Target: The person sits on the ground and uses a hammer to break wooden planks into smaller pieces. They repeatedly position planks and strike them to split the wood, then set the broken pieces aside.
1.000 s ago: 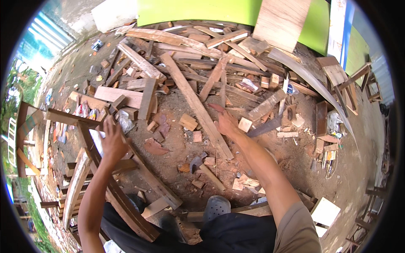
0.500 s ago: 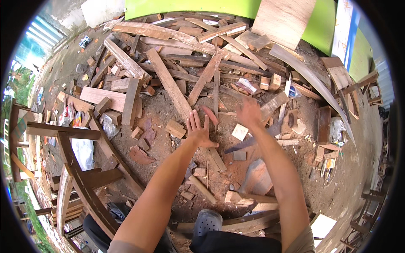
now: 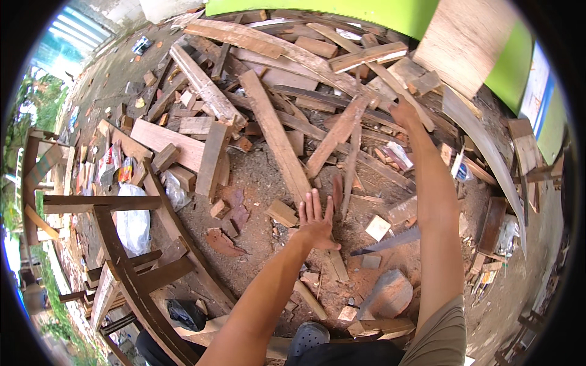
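Observation:
My left hand [image 3: 317,219] is stretched out flat with its fingers apart, holding nothing, just over the near end of a long pale plank [image 3: 274,137] that lies on the dirt. My right hand [image 3: 405,113] reaches far forward into the heap of planks. It rests at a thin slat [image 3: 410,104], next to a reddish diagonal board [image 3: 339,134]. I see it from the back, so its grip is hidden.
A handsaw [image 3: 390,242] lies on the ground between my arms. Small wood blocks [image 3: 282,213] are scattered about. A dark wooden frame [image 3: 131,268] stands at my left beside a white plastic bag [image 3: 131,222]. A plywood sheet [image 3: 467,43] leans on the green wall [image 3: 342,9].
My left hand left the frame at my left and swung to the middle over the long plank. My right hand pushed farther forward and right into the plank heap.

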A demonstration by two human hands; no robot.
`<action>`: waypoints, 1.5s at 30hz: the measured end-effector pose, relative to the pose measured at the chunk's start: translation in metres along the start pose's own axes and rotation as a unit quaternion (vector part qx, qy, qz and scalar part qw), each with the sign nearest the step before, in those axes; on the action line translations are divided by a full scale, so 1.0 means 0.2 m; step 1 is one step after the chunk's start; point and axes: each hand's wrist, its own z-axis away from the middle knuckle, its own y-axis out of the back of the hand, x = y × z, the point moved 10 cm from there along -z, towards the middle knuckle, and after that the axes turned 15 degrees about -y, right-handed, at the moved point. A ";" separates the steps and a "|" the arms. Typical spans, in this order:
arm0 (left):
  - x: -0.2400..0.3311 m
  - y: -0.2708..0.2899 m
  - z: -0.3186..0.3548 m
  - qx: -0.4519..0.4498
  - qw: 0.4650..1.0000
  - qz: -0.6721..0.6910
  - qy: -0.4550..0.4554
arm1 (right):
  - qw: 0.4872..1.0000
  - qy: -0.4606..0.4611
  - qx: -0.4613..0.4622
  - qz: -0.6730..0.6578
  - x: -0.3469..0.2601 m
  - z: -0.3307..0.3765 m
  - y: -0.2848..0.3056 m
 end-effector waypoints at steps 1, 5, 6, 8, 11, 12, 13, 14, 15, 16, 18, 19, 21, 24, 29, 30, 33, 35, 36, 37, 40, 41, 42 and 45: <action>0.00 -0.01 0.00 -0.006 1.000 0.001 -0.007 | 0.999 0.018 0.003 0.031 -0.03 -0.02 -0.03; 0.01 -0.01 -0.03 -0.007 1.000 0.029 -0.003 | 0.992 0.051 -0.015 0.115 -0.02 -0.13 -0.07; -0.02 -0.02 -0.01 -0.015 0.999 0.031 0.011 | 0.987 0.059 -0.039 0.142 -0.10 -0.04 -0.04; -0.02 -0.01 0.00 -0.018 0.999 0.031 0.017 | 0.985 0.076 -0.033 0.151 -0.14 0.06 0.10; 0.00 0.00 0.00 -0.026 0.999 0.028 0.018 | 0.976 0.124 -0.006 0.181 -0.18 0.18 0.22; 0.00 0.00 0.00 -0.030 0.999 0.027 0.018 | 0.975 0.141 0.022 0.170 -0.19 0.22 0.25; 0.00 0.00 -0.01 -0.029 0.999 0.021 0.014 | 0.973 0.158 0.049 0.158 -0.20 0.26 0.28; 0.00 0.00 -0.01 -0.027 0.999 0.015 0.011 | 0.970 0.176 0.077 0.146 -0.21 0.32 0.31; 0.00 0.00 -0.01 -0.025 1.000 0.009 0.008 | 0.973 0.174 0.067 0.133 -0.21 0.36 0.33; 0.00 -0.01 -0.01 -0.031 0.999 0.008 0.007 | 0.976 0.171 0.057 0.120 -0.20 0.39 0.36; -0.01 -0.01 -0.01 -0.026 1.000 0.005 0.013 | 0.980 0.163 0.053 0.099 -0.22 0.46 0.40; -0.01 -0.01 -0.01 -0.024 1.000 0.003 0.016 | 0.982 0.156 0.060 0.090 -0.23 0.50 0.41; -0.01 -0.01 0.00 -0.012 1.000 0.009 0.020 | 0.982 0.149 0.088 0.081 -0.23 0.55 0.43; 0.00 0.00 0.01 -0.012 1.000 0.010 0.026 | 0.971 0.162 0.156 0.077 -0.24 0.62 0.44; 0.00 0.00 0.02 -0.013 1.000 0.003 0.027 | 0.943 0.195 0.254 0.089 -0.23 0.69 0.45; 0.00 0.00 0.01 -0.009 1.000 0.001 0.024 | 0.945 0.184 0.257 0.082 -0.22 0.69 0.44; 0.00 0.00 0.00 0.000 1.000 -0.004 0.024 | 0.967 0.140 0.192 0.090 -0.17 0.67 0.33; 0.01 -0.01 -0.01 0.000 1.000 -0.007 0.021 | 0.986 0.090 0.052 0.134 -0.09 0.65 0.17; 0.00 0.00 0.01 0.003 1.000 -0.002 0.019 | 0.988 0.084 0.033 0.129 -0.10 0.69 0.11; -0.02 0.00 0.02 0.005 1.000 0.000 0.023 | 0.989 0.078 0.013 0.124 -0.10 0.74 0.04; 0.00 0.00 0.00 0.004 1.000 -0.004 0.021 | 0.985 0.110 0.074 0.112 0.02 0.83 -0.05; -0.01 -0.01 0.00 0.003 1.000 -0.007 0.022 | 0.979 0.134 0.110 0.110 0.02 0.88 -0.03; -0.01 -0.01 0.00 0.003 1.000 -0.009 0.023 | 0.996 0.081 0.003 0.035 0.07 0.85 -0.10; -0.01 0.00 0.00 -0.004 1.000 -0.012 0.027 | 0.981 0.166 -0.038 0.095 0.03 0.98 -0.23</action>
